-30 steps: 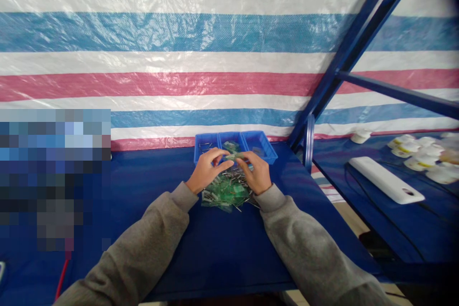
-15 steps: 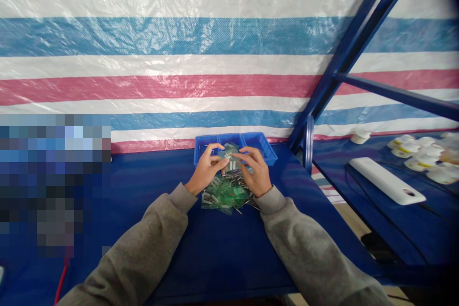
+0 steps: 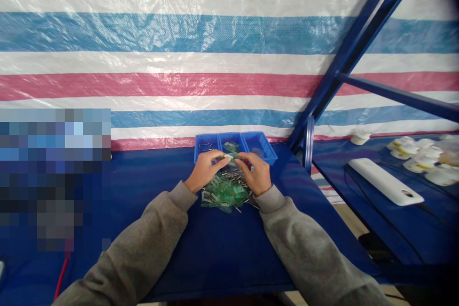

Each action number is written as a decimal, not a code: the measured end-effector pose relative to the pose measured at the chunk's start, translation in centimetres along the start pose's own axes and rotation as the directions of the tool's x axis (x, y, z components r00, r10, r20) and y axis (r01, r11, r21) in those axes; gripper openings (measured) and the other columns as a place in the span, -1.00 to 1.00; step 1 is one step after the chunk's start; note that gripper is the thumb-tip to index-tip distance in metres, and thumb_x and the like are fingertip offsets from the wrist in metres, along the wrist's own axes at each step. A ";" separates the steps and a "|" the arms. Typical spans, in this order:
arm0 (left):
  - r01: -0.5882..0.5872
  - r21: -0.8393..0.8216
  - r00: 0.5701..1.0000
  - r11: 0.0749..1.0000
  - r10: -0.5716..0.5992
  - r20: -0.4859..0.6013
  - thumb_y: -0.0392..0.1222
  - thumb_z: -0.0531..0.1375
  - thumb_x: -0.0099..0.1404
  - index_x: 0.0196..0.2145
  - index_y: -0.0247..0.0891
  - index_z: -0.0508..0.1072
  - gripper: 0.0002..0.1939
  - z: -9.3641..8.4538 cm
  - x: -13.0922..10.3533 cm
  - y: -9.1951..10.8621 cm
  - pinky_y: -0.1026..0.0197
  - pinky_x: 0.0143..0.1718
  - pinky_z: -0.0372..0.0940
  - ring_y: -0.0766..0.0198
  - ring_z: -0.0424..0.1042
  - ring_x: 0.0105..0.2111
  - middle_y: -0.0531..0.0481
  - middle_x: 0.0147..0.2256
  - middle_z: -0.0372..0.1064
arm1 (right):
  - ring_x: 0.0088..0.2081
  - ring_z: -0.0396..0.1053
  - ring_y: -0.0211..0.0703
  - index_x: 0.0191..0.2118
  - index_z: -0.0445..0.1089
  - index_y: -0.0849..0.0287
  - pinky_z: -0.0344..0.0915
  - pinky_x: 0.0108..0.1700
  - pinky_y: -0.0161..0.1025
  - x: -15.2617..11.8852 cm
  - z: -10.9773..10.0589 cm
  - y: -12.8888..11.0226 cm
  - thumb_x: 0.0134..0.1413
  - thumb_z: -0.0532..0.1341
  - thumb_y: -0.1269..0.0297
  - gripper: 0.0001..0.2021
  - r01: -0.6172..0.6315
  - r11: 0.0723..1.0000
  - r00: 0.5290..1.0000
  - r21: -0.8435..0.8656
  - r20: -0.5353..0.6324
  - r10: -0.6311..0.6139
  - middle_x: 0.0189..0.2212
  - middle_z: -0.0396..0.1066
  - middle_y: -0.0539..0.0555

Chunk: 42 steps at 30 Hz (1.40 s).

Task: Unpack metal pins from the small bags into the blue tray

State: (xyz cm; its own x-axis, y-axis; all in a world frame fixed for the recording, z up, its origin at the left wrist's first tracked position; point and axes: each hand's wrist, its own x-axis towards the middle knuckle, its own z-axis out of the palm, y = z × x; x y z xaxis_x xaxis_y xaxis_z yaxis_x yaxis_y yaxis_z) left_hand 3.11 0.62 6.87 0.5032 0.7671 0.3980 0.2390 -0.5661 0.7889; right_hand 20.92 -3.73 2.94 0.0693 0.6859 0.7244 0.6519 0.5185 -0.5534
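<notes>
Above a pile of green plastic packets and metal pins [image 3: 225, 193], my left hand [image 3: 207, 168] and my right hand [image 3: 255, 171] face each other with fingertips nearly meeting. Both pinch a small clear packet [image 3: 232, 156] between thumb and fingers; its contents are too small to tell. Just behind them stands a blue tray [image 3: 271, 157] with three compartments. Thin pins lie in its left compartment, greenish packets in the middle one, and something clear in the right one.
A blue table [image 3: 222, 258] bears the pile. To the right, a second table holds a white oblong device [image 3: 385, 180], black cables and several white round parts [image 3: 423, 155]. A blue metal frame [image 3: 332, 79] rises between. Striped sheeting hangs behind; the left side is pixelated.
My fingers have closed in on the packet, and it has become more hidden between them. The packets in the tray's middle compartment show more clearly now.
</notes>
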 end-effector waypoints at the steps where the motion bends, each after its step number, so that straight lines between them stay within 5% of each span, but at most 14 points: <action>1: 0.029 -0.028 1.000 0.999 -0.029 0.004 0.02 0.14 0.25 -0.34 -0.32 0.46 -0.69 0.1 0.0 -0.1 0.27 -0.32 0.25 0.30 0.36 -0.39 -0.01 -0.40 0.38 | -0.40 0.37 -0.19 -0.15 0.40 0.17 0.34 -0.29 -0.22 0.0 -0.1 -0.1 0.19 0.11 0.23 -0.80 -0.011 1.000 1.000 0.008 0.001 0.010 -0.35 0.46 0.09; 5: 0.132 -0.247 0.990 0.960 -0.138 -0.010 0.02 0.16 0.24 -0.19 -0.28 0.32 -0.68 0.4 0.0 -0.6 0.34 -0.45 0.21 0.39 0.31 -0.55 0.10 -0.53 0.31 | -0.27 0.40 -0.18 0.00 0.33 0.13 0.35 -0.18 -0.19 0.1 -0.4 -0.5 0.26 -0.04 0.35 -0.70 0.021 0.996 0.997 0.082 0.067 -0.027 -0.28 0.42 0.10; 9: 0.164 -0.362 0.985 0.918 -0.170 0.014 0.04 0.15 0.24 -0.12 -0.24 0.22 -0.63 0.6 -0.2 -0.5 0.38 -0.55 0.15 0.44 0.21 -0.64 0.17 -0.59 0.22 | -0.13 0.35 -0.11 -0.15 0.41 0.12 0.35 -0.16 -0.15 0.2 -0.5 -0.7 0.18 0.08 0.34 -0.80 0.092 0.992 0.994 0.090 0.053 -0.097 -0.08 0.31 0.17; 16: -0.035 -0.052 0.998 0.998 0.032 -0.059 0.01 0.00 0.35 -0.31 -0.30 0.47 -0.63 -0.4 -0.2 1.0 0.25 -0.23 0.24 0.22 0.34 -0.20 -0.09 -0.24 0.36 | -0.20 0.38 -0.11 -0.25 0.37 0.15 0.33 -0.13 -0.14 0.2 -0.3 -0.2 0.20 0.07 0.31 -0.86 0.064 0.995 0.998 0.072 0.019 -0.065 -0.28 0.43 0.12; 22: -0.157 0.146 0.988 0.977 0.156 0.021 -0.03 0.20 0.22 -0.40 -0.28 0.49 -0.75 -0.6 -0.1 1.5 0.18 -0.16 0.24 0.22 0.36 -0.26 -0.07 -0.32 0.39 | -0.29 0.35 -0.11 -0.31 0.39 0.14 0.30 -0.19 -0.12 0.4 -0.3 -0.6 0.19 0.09 0.30 -0.85 0.115 0.993 0.993 0.017 0.013 -0.115 -0.39 0.42 0.10; 25: -0.123 0.166 0.992 0.979 0.114 0.063 -0.05 0.15 0.27 -0.41 -0.30 0.50 -0.73 -0.5 -0.2 1.3 0.23 -0.30 0.24 0.28 0.35 -0.42 -0.04 -0.44 0.42 | -0.26 0.35 -0.11 -0.26 0.40 0.14 0.29 -0.17 -0.13 0.4 -0.3 -0.7 0.19 0.10 0.28 -0.85 0.106 0.994 0.994 0.029 0.008 -0.106 -0.35 0.43 0.11; 29: -0.058 0.072 0.997 0.996 0.061 -0.042 -0.06 0.14 0.27 -0.35 -0.31 0.52 -0.74 -0.4 -0.3 1.0 0.22 -0.25 0.28 0.24 0.41 -0.36 -0.07 -0.36 0.48 | -0.21 0.37 -0.10 -0.11 0.36 0.15 0.29 -0.15 -0.14 0.3 -0.2 -0.3 0.15 0.16 0.16 -0.75 0.015 0.999 1.000 0.041 0.022 -0.016 -0.26 0.44 0.11; 32: -0.006 -0.063 0.997 0.998 0.001 -0.079 -0.07 0.16 0.25 -0.30 -0.31 0.51 -0.75 -0.2 -0.4 0.7 0.20 -0.19 0.31 0.20 0.45 -0.28 -0.08 -0.30 0.49 | -0.32 0.38 -0.13 -0.26 0.39 0.17 0.26 -0.23 -0.19 0.2 0.0 0.0 0.14 0.16 0.11 -0.77 -0.017 1.000 0.998 -0.004 0.060 0.017 -0.35 0.46 0.07; 37: 0.074 -0.225 0.997 0.972 -0.065 0.050 -0.06 0.21 0.21 -0.24 -0.35 0.45 -0.72 0.1 -0.3 0.3 0.18 -0.22 0.35 0.22 0.46 -0.33 -0.09 -0.32 0.47 | -0.48 0.30 -0.20 -0.44 0.36 0.17 0.18 -0.35 -0.24 0.2 -0.1 0.3 0.19 0.11 0.10 -0.71 0.022 0.993 0.997 -0.117 0.082 -0.012 -0.53 0.39 0.03; 42: 0.109 -0.236 0.990 0.966 -0.084 0.114 -0.07 0.21 0.20 -0.29 -0.38 0.46 -0.73 0.0 -0.2 0.1 0.17 -0.22 0.34 0.23 0.44 -0.33 -0.12 -0.32 0.47 | -0.50 0.32 -0.18 -0.38 0.42 0.15 0.24 -0.36 -0.24 0.2 -0.1 0.1 0.15 0.15 0.09 -0.75 0.026 0.997 0.998 -0.077 0.056 -0.022 -0.52 0.43 0.04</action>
State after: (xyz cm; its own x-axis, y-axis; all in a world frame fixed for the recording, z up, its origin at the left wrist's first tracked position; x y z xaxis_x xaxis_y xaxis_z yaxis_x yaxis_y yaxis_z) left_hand 3.03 0.41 6.87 0.5727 0.7725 0.2745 0.0894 -0.3917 0.9158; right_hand 21.12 -3.60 3.03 0.0125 0.7019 0.7122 0.7094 0.4957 -0.5010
